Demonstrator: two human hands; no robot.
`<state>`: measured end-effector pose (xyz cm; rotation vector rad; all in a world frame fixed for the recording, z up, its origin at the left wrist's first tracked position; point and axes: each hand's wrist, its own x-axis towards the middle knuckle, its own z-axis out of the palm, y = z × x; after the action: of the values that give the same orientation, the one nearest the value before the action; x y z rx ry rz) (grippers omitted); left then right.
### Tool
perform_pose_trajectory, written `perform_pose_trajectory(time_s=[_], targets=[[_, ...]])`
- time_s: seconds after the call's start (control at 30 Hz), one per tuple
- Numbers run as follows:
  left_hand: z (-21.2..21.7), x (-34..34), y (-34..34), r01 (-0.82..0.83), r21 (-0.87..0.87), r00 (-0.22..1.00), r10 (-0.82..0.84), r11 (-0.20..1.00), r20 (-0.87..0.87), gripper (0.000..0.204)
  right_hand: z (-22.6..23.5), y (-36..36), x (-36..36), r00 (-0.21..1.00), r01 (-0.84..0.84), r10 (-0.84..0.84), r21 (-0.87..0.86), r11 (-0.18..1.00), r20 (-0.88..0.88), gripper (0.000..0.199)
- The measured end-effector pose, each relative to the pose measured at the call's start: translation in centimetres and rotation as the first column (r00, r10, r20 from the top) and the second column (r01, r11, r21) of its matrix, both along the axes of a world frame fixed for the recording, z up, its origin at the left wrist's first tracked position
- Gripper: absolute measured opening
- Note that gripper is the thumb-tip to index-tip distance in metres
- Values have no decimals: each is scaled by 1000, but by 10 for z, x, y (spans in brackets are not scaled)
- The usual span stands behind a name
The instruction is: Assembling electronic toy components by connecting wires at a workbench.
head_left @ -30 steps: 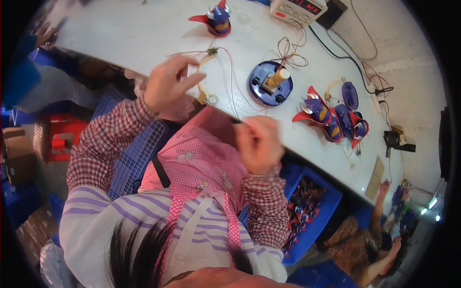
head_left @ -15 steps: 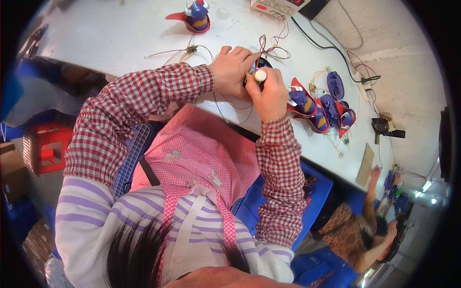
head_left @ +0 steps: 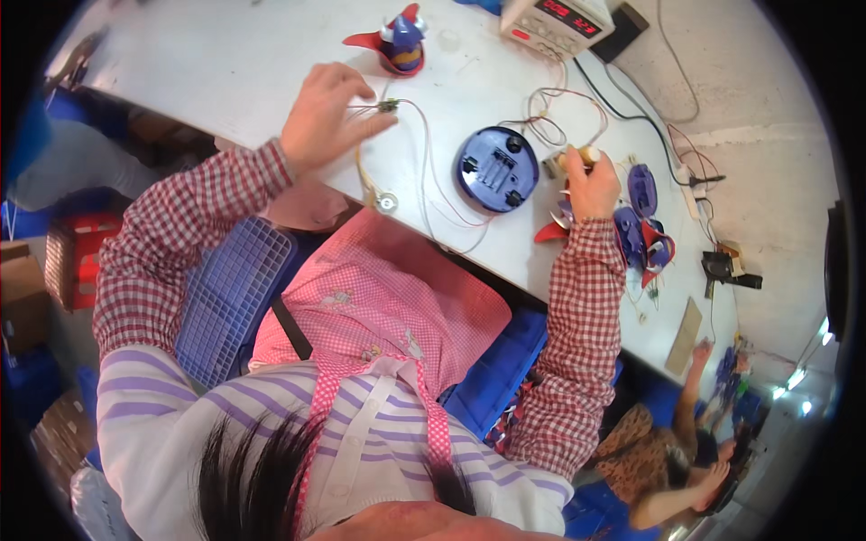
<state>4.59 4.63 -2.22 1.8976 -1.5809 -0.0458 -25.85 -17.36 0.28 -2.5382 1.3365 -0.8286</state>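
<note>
The two sleeve covers [head_left: 586, 307] were checked in dark red and white, with gathered ends. The upper garment [head_left: 149, 424] was white with lilac stripes and a pale buttoned placket [head_left: 350, 455]. A pink checked apron [head_left: 388, 288] bore small figures [head_left: 411, 344] and dotted pink straps [head_left: 317, 419].

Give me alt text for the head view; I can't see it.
A person's right hand grips a tan cylinder, while the left hand is open beside a small circuit board. Between the hands, a round blue base lies on a white table; a red-and-blue toy sits farther back.
</note>
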Motion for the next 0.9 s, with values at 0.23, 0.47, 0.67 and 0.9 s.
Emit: perform_pose_trajectory(time_s=[0.23,0.47,0.67,0.9], targets=[[-18,61,-57,-267,162,953,235,950,192,73,37,80,79,915,-315,367,-272,909,166,39],[-17,50,-109,-237,-56,971,234,970,-51,66,-26,99,186,886,-457,462,94,884,-38,32],[6,32,-103,105,-163,525,-194,981,-829,53,6,98,150,872,-461,406,179,869,272,17],[29,-29,-89,406,-132,346,-286,904,-893,46,25,73,59,965,-176,84,378,909,247,17]])
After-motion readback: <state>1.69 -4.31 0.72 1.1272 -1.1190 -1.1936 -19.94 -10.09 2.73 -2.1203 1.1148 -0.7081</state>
